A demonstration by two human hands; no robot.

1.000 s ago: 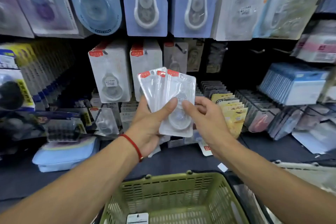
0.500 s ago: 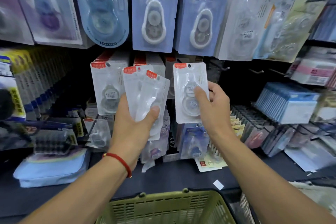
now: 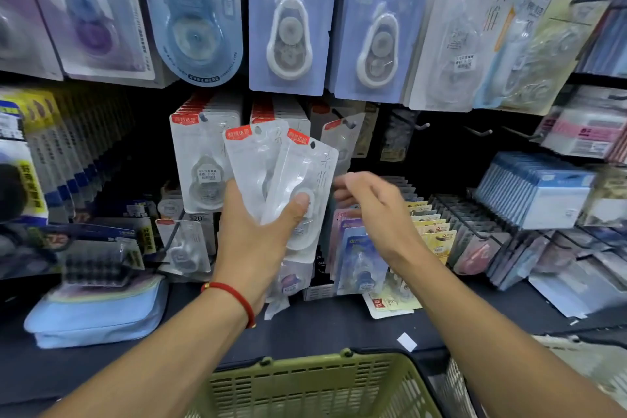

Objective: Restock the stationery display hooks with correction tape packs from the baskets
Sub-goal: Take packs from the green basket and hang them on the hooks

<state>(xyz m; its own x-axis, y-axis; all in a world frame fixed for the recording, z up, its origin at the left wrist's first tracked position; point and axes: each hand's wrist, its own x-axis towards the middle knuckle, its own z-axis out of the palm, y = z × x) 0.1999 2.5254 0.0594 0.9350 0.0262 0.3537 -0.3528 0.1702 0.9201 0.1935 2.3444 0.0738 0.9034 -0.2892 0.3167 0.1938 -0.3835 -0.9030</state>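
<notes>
Head view showed the left hand (image 3: 258, 234) holding two correction tape packs (image 3: 288, 180) fanned out, with the thumb pressed on the front pack and the fingers curled behind them. The right hand (image 3: 369, 210) was just to the right of the packs, with relaxed, slightly bent fingers, and it held nothing. It was blurred, so I could not tell the exact finger positions.

Behind the held packs, further away, hung rows of the same packs with red labels on display hooks (image 3: 207, 159). To the right of them a thinner row (image 3: 339, 136) had only a few packs, and further right a bare hook (image 3: 419, 125) stood out from the dark panel. The green basket (image 3: 315, 383) was near, at the bottom edge.

In my judgement, the step in hand was to take the front pack from the left hand. To do it well, the right hand should pinch the pack near its red top, close to the hanging hole, so the hole stays free. Then the hole should be lined up with the hook tip before pushing. The left thumb must loosen only enough to free one pack, or the second one may slip out.
</notes>
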